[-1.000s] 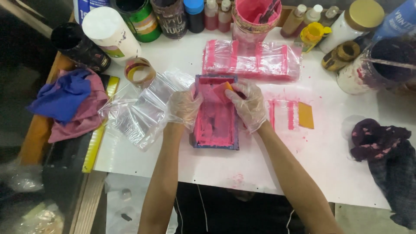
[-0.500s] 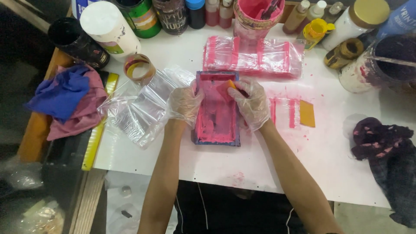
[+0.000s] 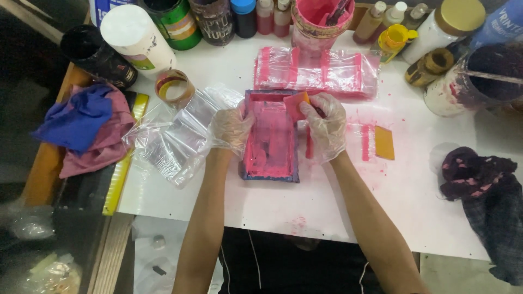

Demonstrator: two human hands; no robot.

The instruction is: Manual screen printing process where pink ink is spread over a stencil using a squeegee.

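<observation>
**Head view: gloved hands on a pink-inked screen frame**

Head view shows loose clear plastic bags [image 3: 180, 136] at left. The left hand [image 3: 231, 129], gloved and spread flat, presses the near-left edge of the small screen-printing frame [image 3: 271, 139] at table centre. The right hand [image 3: 326, 124] pinches an orange squeegee [image 3: 297, 103] at the frame's far-right corner. The frame looks rigid, light and ink-slick; its bare outer rails seem safest to grip.
</observation>
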